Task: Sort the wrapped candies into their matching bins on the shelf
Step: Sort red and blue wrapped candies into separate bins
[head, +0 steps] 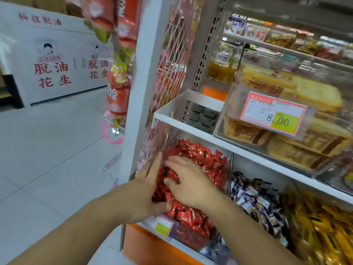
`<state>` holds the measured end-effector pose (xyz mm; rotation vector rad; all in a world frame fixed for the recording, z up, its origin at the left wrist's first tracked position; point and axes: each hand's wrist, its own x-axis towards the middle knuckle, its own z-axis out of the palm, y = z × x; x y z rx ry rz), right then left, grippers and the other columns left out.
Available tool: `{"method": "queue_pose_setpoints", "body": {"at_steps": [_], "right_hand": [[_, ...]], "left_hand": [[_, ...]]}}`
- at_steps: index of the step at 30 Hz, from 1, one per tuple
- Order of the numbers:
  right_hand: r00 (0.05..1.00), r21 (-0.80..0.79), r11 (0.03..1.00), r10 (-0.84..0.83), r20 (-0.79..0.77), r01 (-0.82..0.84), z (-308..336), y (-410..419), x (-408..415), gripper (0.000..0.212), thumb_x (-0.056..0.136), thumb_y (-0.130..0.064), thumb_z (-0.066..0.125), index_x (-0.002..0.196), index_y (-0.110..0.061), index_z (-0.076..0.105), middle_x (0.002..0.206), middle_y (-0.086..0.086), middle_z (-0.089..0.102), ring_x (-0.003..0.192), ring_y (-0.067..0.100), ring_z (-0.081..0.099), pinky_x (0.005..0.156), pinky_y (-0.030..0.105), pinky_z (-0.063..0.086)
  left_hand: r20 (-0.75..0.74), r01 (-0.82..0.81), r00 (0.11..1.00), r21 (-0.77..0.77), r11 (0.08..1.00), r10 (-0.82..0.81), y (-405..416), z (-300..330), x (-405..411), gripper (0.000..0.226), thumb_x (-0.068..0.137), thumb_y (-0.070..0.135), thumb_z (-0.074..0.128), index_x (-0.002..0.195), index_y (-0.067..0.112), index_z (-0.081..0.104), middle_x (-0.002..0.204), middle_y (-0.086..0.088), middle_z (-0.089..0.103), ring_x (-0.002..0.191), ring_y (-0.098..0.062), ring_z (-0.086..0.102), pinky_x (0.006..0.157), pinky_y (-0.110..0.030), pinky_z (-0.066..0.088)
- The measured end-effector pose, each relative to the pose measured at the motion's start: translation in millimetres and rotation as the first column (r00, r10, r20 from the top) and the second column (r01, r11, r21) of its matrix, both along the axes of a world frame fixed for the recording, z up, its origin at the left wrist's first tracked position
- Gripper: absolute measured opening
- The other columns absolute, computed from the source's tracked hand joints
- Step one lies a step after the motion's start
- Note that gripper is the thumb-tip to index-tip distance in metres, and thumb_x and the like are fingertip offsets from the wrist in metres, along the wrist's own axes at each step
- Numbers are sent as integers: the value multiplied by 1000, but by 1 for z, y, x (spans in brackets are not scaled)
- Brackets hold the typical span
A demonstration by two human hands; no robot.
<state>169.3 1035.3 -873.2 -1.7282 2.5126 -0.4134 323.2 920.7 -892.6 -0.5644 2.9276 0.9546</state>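
At the left end of the lower shelf (248, 152), both hands sit in the red bin (228, 169), on the heap of red candies (198, 155); left hand (147, 190) at the bin's left wall, fingers straight and pointing up the wall, thumb pressed across the front of the pile, cupping rather than gripping; right hand (188, 181) flat on top, fingers spread wide, holding nothing that shows; whether a candy is trapped under either palm cannot be told. Purple candies (257, 199) fill the next bin to the right, yellow ones (324, 222) beyond that, toward the shelf's right end; a price tag (162, 226) hangs on the red bin's front edge. Step looks like settling reds into their bin; do it well by sweeping inward and back, keeping the left hand as a wall so nothing spills over the front edge or the divider into purple; check for stray colours under the palms before lifting.
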Motion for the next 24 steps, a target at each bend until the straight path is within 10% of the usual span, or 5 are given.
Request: {"method": "queue_pose_setpoints", "body": {"at_steps": [6, 14, 18, 24], "right_hand": [[978, 83, 986, -131, -164, 146, -6, 5, -19, 42, 97, -58, 53, 134, -41, 64, 139, -17, 55, 132, 14, 48, 113, 40, 40], [911, 61, 950, -272, -310, 305, 17, 7, -21, 30, 92, -33, 64, 122, -32, 71, 126, -6, 64, 118, 23, 56, 99, 41, 54], [987, -102, 990, -108, -123, 96, 14, -14, -7, 27, 90, -20, 66, 115, -26, 75, 118, -8, 68, 113, 15, 59, 101, 33, 50], [989, 79, 986, -147, 8, 146, -7, -34, -10, 44, 94, -19, 67, 137, -29, 64, 136, -1, 61, 122, 23, 60, 101, 42, 54]], "left_hand": [[107, 40, 993, 17, 999, -42, -5, 4, -2, 126, 87, 65, 66, 135, 50, -50, 167, 14, -25, 153, -26, 24, 115, -42, 39], [171, 57, 983, 55, 997, -66, -8, 11, -3, 128, 89, 60, 68, 134, 48, -51, 168, 6, -25, 152, -25, 29, 118, -40, 34], [167, 63, 983, 58, 996, -72, -8, 11, -3, 128, 90, 60, 67, 134, 46, -52, 167, 5, -26, 153, -22, 28, 119, -40, 33], [157, 65, 985, 75, 995, -76, -8, 13, -1, 126, 90, 60, 66, 135, 46, -51, 167, 10, -25, 146, -23, 39, 115, -41, 40]]}}
